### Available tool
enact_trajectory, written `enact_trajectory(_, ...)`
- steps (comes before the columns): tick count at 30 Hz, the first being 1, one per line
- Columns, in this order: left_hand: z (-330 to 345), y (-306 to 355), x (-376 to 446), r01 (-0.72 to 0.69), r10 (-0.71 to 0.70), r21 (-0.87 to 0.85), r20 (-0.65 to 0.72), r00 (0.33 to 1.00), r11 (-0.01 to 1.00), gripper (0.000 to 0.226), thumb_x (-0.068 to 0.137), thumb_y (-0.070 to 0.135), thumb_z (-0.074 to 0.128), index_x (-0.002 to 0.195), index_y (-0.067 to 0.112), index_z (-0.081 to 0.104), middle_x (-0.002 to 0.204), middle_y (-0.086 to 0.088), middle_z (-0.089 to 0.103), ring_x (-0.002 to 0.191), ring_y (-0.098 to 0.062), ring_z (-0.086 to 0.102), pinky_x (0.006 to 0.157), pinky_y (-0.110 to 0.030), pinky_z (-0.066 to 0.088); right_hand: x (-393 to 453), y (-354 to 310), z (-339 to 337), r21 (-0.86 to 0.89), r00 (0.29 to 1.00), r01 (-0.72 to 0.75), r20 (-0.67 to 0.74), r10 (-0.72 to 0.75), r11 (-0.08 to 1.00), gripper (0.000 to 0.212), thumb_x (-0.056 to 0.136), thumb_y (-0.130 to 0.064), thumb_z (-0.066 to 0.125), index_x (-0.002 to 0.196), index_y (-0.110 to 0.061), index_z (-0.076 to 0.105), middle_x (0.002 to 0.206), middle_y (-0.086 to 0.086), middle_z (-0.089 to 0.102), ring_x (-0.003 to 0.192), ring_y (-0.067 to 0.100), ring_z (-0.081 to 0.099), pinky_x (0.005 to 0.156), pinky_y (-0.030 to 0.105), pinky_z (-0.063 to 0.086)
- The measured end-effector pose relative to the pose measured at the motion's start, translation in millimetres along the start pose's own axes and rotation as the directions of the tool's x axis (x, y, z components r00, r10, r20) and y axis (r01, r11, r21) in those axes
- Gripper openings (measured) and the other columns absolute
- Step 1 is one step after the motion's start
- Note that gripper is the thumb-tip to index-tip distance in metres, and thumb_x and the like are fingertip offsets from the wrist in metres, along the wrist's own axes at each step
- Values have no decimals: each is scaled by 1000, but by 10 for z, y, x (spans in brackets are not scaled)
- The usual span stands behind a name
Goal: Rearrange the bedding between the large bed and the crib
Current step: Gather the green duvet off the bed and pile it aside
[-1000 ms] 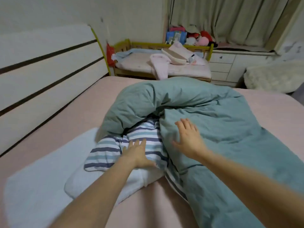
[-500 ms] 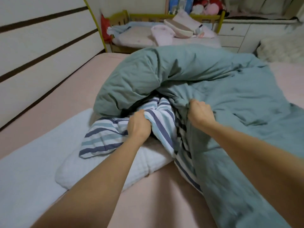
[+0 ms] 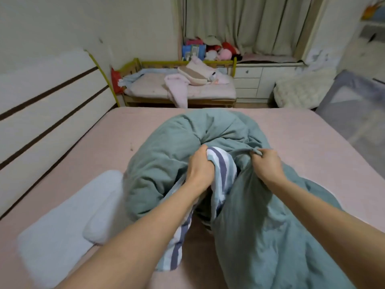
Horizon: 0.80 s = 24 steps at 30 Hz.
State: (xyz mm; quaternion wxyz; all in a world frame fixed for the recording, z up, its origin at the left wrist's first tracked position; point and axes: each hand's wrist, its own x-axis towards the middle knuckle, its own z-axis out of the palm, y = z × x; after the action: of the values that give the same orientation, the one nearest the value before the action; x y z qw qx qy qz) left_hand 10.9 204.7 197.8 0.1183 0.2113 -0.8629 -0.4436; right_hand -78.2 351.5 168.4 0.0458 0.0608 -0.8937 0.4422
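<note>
The green duvet (image 3: 239, 184) is bunched at the middle of the large bed (image 3: 104, 142), with the crib (image 3: 179, 88) at twelve o'clock beyond it. If it is lifted from here, the striped cover (image 3: 220, 174) could probably slip free and trail, since only a small fold is held; the white pad (image 3: 68, 222) at eight o'clock might be dragged along. The left hand (image 3: 200, 167) is clamped on the striped cover, the right hand (image 3: 266, 163) on a duvet fold, both arms outstretched.
</note>
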Motion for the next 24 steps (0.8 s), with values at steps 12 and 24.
enact_trajectory(12, 1, 800, -807, -429, 406, 776, 246, 880, 462, 32, 85, 16, 49, 110, 26, 67, 149, -9, 30, 140, -31, 19, 112, -39, 15, -1079, 192, -1594, 63, 958, -194, 226, 175, 979, 29, 86, -27, 58, 67, -5, 55, 62, 8, 46, 62, 18, 43, 58, 30, 30)
enact_trajectory(24, 440, -720, -162, -185, 101, 782, 156, 983, 595, 85, 78, 17, 60, 148, 18, 12, 159, -11, -14, 144, -42, -9, 111, -66, 2, -1028, 766, -238, -584, 945, -43, 239, 223, 810, 118, 64, -55, 77, 150, -27, 2, 156, 13, 0, 145, 34, 5, 111, 56, 17)
